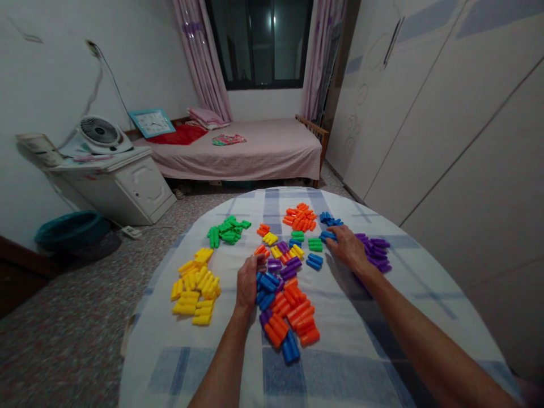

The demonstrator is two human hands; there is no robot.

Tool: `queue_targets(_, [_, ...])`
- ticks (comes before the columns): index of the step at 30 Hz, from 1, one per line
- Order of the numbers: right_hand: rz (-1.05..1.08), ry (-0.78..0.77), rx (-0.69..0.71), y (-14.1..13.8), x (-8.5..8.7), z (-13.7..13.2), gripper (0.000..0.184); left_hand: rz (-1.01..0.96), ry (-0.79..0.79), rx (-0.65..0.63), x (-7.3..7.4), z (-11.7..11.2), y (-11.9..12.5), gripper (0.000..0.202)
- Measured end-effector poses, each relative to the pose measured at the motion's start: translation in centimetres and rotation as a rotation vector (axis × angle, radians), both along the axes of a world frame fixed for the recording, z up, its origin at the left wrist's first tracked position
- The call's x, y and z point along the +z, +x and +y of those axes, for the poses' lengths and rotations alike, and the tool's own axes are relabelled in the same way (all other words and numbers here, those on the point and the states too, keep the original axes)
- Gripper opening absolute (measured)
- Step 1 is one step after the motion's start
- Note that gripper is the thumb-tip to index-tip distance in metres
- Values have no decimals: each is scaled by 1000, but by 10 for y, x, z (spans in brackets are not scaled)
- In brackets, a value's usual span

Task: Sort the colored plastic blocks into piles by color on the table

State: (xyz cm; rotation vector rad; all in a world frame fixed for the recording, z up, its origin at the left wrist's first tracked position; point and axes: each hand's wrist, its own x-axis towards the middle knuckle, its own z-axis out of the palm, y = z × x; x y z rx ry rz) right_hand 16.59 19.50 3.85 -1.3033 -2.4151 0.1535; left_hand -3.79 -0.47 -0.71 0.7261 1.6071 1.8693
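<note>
Small plastic pieces shaped like joined tubes lie on the table, grouped largely by colour. My left hand (246, 283) rests on its side along the left edge of a mixed heap, its fingers stretched forward, holding nothing visible. Against it lie blue pieces (267, 281), with orange pieces (297, 309) and purple pieces (291, 267) alongside. Reaching farther out, my right hand (348, 248) has thumb and fingertips on a blue plastic piece (327, 236), just in front of a small blue pile (330, 219). Purple pieces (376, 252) sit right of that hand, partly hidden by the forearm.
A checked cloth covers the round table (191, 362). Yellow pieces (195, 286) and green pieces (228, 231) lie left; an orange pile (300, 217) is at the back. Beyond stand a bed (263, 150), a cabinet (144, 187) with a fan (102, 133), and a wardrobe (450, 130).
</note>
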Motion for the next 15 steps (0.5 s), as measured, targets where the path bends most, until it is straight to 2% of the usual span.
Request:
queue_targets(3, [65,-113,197,-3,-9,-26,27,9,2,-5,-1,0,-1,60])
queue_targets(6, [27,-123,280,-7,-19,-51,31,13,-4,-2,-1,1,-1,61])
queue_targets(10, [-79,-4,211,-13,-24,-72,27,16,-2,5,2,0,0,61])
queue_targets(15, [-165,54,134,-24,-13,-73,21,11,4,7,4,0,1,60])
